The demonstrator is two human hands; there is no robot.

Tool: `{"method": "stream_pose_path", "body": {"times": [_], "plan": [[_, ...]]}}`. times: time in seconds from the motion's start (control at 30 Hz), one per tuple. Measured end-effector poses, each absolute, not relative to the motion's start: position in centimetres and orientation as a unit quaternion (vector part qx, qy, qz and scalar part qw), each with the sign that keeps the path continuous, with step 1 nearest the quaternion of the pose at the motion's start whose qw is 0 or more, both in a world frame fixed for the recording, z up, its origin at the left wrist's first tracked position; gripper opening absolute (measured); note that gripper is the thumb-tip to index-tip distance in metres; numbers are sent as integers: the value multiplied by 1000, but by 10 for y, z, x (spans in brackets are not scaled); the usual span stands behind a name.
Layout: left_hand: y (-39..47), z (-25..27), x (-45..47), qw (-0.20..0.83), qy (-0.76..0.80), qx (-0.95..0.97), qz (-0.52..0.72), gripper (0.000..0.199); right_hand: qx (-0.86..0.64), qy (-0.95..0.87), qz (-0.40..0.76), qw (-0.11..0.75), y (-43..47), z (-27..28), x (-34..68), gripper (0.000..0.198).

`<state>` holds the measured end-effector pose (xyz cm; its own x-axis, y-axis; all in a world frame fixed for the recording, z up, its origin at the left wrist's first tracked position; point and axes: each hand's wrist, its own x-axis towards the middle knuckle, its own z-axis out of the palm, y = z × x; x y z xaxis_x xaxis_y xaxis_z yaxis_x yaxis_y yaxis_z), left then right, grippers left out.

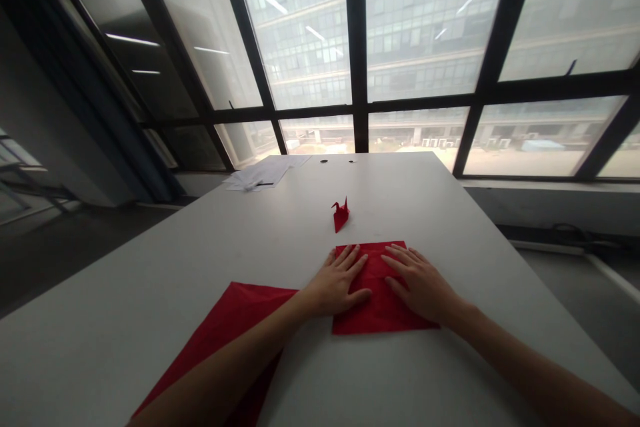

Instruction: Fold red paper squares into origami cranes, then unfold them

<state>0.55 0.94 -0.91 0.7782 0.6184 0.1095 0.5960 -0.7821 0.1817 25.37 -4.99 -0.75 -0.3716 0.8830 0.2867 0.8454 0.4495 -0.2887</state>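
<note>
A red sheet of paper [377, 310] lies flat on the white table in front of me, with a crease or folded edge running across it. My left hand [337, 284] rests palm down on its left side, fingers spread. On the right side, my right hand [417, 280] presses flat with its fingers apart. Just beyond the sheet stands a small red origami crane [341, 215], touched by neither hand. A larger piece of red paper [220, 334] is at the left, partly hidden under my left forearm.
The white table [165, 280] stretches away toward large windows. At its far left lie several white papers [265, 170] with a dark pen [265, 184] on them. Two small dark spots, perhaps cable holes, show near the far edge. A dark curtain hangs at the left.
</note>
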Motion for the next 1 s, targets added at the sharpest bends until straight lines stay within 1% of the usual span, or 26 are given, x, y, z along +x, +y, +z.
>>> {"method": "stream_pose_path", "body": {"times": [0.07,0.17,0.23,0.53,0.7,0.77,0.87,1.0], "plan": [[9,-8,5,69,324,941,73,77,-503,-838,68,200,-50,-9,250,56],[7,-6,5,69,338,936,65,77,-483,-853,110,164,-50,-11,247,62],[6,-5,6,69,346,934,62,77,-495,-848,117,147,-49,-14,249,65],[15,-9,2,61,386,919,55,79,-575,-803,87,129,-38,-22,267,75],[19,-15,4,50,423,900,87,81,-578,-802,78,125,-37,-22,268,77],[19,-14,7,36,430,894,118,79,-577,-804,75,125,-39,-22,267,77],[16,-10,10,25,396,904,157,70,-580,-802,62,127,-44,-22,262,78],[12,-5,10,64,319,938,121,68,-594,-790,38,143,-53,-19,252,73]]}}
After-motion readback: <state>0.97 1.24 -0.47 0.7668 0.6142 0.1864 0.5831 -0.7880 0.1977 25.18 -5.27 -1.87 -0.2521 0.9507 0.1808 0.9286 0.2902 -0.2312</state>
